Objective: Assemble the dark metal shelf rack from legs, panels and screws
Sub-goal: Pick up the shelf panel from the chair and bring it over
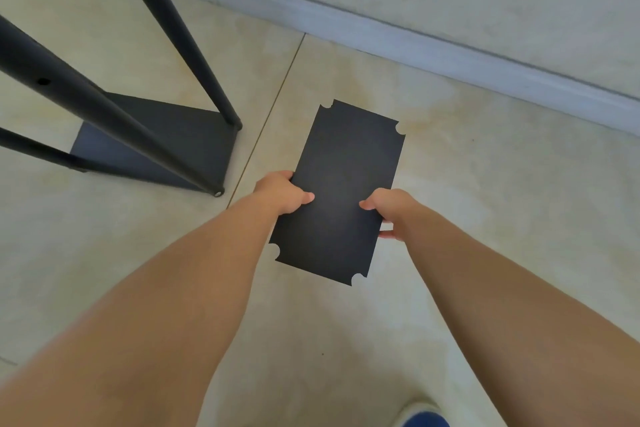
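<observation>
Both hands hold a loose dark panel (341, 191) above the tiled floor (485, 218). The left hand (282, 196) grips its left long edge, thumb on top and fingers wrapped underneath; the right hand (389, 213) grips the opposite long edge the same way, fingertips showing below the panel. The panel is flat and rectangular, with a rounded notch cut from each of its four corners, and it appears to be lifted clear of the floor rather than resting on it.

To the left stands the partly built rack (156, 142): a bottom panel sits low near the floor, with dark legs (180, 31) rising from its corners towards the camera. A screw head shows at the near right corner of that bottom panel, and an open hole is visible higher up one leg.

By the look of it, the base level is done and the held panel is the next shelf to go in. It must still be carried over, dropped between the legs with the notches against them, and screwed fast. No loose screws are in view.
</observation>
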